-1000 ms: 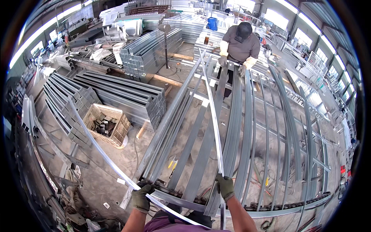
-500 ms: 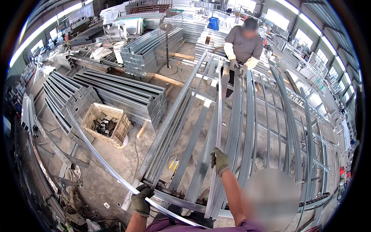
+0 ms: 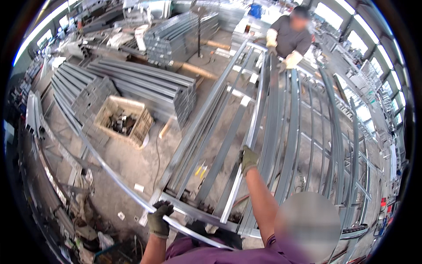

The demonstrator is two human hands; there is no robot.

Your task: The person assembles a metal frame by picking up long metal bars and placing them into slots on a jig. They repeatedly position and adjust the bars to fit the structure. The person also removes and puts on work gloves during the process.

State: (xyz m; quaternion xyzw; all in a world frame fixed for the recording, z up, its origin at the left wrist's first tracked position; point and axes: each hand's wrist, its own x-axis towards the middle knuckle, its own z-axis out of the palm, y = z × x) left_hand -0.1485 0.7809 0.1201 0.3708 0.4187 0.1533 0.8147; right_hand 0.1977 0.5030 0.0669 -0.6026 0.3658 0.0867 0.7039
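Observation:
My left hand (image 3: 159, 220), in an olive work glove, is closed around a long, slim metal strip (image 3: 115, 176). The strip runs from in front of my body out to the far left, beside the stacked tubes. My right hand (image 3: 249, 159), gloved alike, grips a long, bright metal bar (image 3: 237, 181) lying lengthwise over a metal frame (image 3: 176, 165). The bar's near end stops just short of the frame's near crosspiece. Several grey lengths lie side by side within the frame.
Across the frame stands a co-worker (image 3: 291, 37) in gloves, hands on the far ends of the bars. To the left are a plastic crate (image 3: 143, 127) of small metal pieces and stacked steel tubes (image 3: 140, 83). Yellow-handled pliers (image 3: 201, 170) show between the bars.
The view has shifted. My right hand has moved away from me, and the bar's near end has slid forward and left. My left hand still holds the strip.

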